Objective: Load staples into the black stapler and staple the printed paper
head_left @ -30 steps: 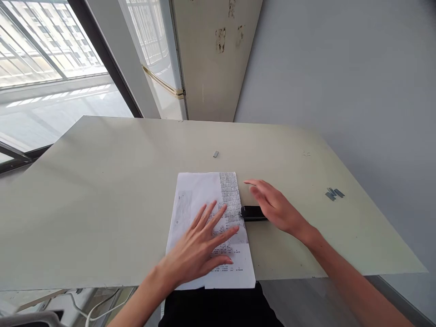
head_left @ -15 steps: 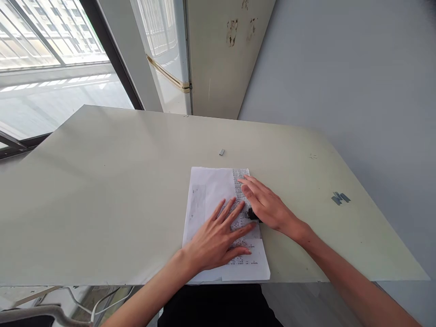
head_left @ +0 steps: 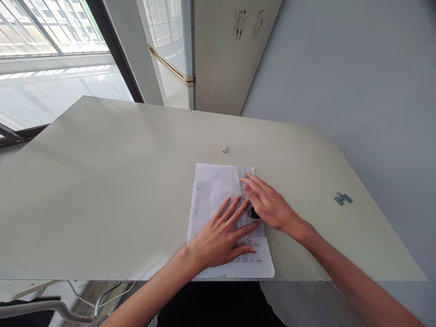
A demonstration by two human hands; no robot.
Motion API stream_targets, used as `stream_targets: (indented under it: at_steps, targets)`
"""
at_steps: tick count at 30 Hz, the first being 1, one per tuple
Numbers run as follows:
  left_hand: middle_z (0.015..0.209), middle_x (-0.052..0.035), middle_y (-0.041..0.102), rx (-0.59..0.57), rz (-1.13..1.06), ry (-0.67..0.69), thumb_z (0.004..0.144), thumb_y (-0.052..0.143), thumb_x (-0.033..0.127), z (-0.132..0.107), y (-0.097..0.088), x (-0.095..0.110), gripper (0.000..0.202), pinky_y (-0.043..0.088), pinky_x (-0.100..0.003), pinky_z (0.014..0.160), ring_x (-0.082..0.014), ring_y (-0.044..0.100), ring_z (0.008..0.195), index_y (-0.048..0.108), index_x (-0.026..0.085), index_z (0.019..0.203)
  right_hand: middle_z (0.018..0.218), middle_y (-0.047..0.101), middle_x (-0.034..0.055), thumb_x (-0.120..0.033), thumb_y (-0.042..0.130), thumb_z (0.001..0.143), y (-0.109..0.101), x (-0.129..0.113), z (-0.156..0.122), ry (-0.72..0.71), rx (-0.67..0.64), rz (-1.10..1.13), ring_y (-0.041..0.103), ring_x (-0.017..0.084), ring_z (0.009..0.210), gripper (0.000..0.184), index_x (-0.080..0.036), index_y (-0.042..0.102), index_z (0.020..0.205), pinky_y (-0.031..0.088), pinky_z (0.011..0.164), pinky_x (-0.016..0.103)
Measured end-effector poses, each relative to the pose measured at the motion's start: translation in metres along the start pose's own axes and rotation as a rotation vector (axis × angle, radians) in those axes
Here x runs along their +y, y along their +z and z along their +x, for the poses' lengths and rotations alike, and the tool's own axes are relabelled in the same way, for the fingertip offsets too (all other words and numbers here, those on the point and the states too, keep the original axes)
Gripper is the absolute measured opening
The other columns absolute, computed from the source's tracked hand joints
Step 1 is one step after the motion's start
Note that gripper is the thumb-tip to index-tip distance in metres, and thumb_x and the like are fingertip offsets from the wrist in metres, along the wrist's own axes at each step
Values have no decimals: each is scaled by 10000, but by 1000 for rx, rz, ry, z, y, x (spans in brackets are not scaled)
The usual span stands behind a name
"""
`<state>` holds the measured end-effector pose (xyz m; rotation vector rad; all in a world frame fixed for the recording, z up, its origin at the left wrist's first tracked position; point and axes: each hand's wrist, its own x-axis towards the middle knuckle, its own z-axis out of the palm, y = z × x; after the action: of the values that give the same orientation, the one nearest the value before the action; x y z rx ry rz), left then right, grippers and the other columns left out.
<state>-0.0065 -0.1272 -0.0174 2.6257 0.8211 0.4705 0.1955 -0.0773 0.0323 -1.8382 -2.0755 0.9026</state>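
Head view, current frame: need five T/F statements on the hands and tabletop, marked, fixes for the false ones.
1. The left hand is spread over the papers. True.
2. The single grey strip lies on the papers. False: the single grey strip lies on the table, beyond the papers' far edge.
3. The right hand partly covers a black object. True.
4. The cluster of grey strips is left of the papers. False: the cluster of grey strips is to their right.
5. Dense dark marks show near the papers' far right corner. True.
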Motion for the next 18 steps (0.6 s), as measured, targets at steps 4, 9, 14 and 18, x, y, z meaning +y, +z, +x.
stream_targets:
  at_steps: [4,9,14,18]
  targets:
    - [1782,-104,126,-6,-8,2,1045,568,587,0,-1,0,644,197,-626,1316,-381,94,1633,474,272,1598,1692,439,24,-673,304,1077,-3,1,0,-1,-7,19,325,330,1601,628,-332,575,1529,291,1293,627]
    - [1779,-133,110,10,-28,2,1040,582,580,0,-1,0,645,193,-612,1321,-391,108,1628,495,248,1586,1718,393,4,-702,278,1067,-4,3,1,36,-26,54,279,325,1619,653,-351,555,1543,274,1299,628]
    - [1782,-121,93,37,-41,3,1038,592,574,0,2,0,633,188,-606,1324,-403,132,1622,515,246,1573,1759,301,-13,-723,265,1058,-3,4,1,63,-38,34,268,340,1621,672,-370,514,1572,290,1289,636]
    - [1781,-125,111,22,-18,1,1033,588,590,1,4,0,643,177,-594,1328,-395,115,1626,524,235,1565,1771,265,-32,-712,242,1066,-4,-1,0,81,-64,-4,244,331,1629,666,-377,485,1589,314,1283,620]
